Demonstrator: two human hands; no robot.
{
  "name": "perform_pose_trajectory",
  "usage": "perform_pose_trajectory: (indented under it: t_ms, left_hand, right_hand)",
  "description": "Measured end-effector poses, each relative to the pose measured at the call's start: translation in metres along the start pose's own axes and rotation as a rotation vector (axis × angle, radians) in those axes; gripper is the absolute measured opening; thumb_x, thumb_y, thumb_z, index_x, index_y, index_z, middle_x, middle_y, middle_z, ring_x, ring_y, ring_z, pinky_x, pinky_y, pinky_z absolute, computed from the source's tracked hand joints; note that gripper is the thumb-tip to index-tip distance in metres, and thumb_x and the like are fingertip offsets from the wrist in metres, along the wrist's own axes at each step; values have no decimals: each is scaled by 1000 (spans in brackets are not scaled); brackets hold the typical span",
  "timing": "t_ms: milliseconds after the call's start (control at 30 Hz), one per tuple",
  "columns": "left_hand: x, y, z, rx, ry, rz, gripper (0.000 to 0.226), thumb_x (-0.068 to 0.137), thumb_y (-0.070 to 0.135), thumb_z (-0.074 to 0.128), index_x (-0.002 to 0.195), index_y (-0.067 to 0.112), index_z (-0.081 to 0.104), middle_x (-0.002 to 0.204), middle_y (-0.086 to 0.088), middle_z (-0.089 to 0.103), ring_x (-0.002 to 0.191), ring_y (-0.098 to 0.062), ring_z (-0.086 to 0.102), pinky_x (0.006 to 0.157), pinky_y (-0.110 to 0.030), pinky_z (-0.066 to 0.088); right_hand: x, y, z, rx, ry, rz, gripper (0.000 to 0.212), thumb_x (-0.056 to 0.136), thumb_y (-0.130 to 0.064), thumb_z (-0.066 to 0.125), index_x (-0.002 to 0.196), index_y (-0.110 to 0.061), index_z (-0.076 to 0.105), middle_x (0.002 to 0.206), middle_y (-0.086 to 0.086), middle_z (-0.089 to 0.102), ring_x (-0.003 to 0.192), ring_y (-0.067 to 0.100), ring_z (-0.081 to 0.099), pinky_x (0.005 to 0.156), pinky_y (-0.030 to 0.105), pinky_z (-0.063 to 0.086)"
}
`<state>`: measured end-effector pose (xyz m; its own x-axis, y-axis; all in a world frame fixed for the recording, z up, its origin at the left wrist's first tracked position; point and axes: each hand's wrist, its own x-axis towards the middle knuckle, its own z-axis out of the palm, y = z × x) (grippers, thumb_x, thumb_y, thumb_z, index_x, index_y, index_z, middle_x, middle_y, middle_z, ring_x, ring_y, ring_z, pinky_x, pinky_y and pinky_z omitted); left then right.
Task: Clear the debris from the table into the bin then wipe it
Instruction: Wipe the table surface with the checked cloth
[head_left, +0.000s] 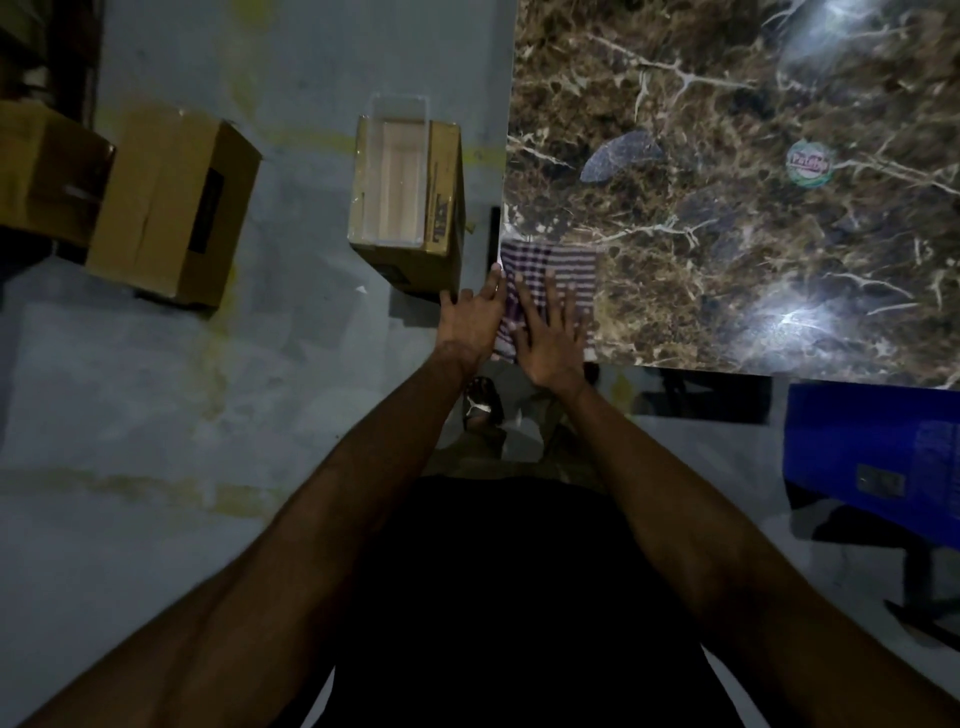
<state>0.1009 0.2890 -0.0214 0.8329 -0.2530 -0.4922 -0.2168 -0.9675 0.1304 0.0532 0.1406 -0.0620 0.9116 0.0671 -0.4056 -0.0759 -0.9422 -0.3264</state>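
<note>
Head view: your right hand (550, 332) lies flat, fingers spread, on the striped cloth (561, 270) (nothing gripped); the round sticker (809, 163) sits far right on the tabletop (727, 291).

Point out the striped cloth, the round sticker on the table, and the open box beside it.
Striped cloth (563, 265), head view, upper middle.
Round sticker (809, 162), head view, centre.
Open box (444, 208), head view, its side wall.

Cloth (550, 270) lay on the table (727, 312) at its near-left corner, my right hand (550, 338) flat on it, left hand (470, 319) at its left edge. Open box (410, 208) sat on floor (156, 389) just left of table. Round lid (809, 163) lay farther right on table.
</note>
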Motion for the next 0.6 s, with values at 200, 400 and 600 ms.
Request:
perform_pose_trajectory:
  t_ms: [200,400,600]
  left_hand:
    - [1,-1,-1,73,-64,25,134,69,41,93,163,12,1,173,-6,4,133,-39,50,107,-63,39]
    - [1,6,1,86,-69,-21,128,75,33,89,164,13,0,173,-3,-1,134,-39,48,108,-61,38]
    - [-2,7,-2,49,-87,-45,132,76,30,89,163,14,-7,173,0,-6,131,-38,52,106,-62,39]
  right_hand:
    - [-5,60,-36,22,-4,106,68,100,-69,19,162,-48,-1,173,1,-13,158,34,-14,124,63,-6]
    - [54,1,-29,59,37,82,63,105,-60,19,163,-45,2,173,5,-13,158,38,-13,122,68,-4]
    - [1,55,-28,-22,-14,-31,63,102,-66,18,161,-52,0,173,-1,-11,158,34,-14,125,63,-4]
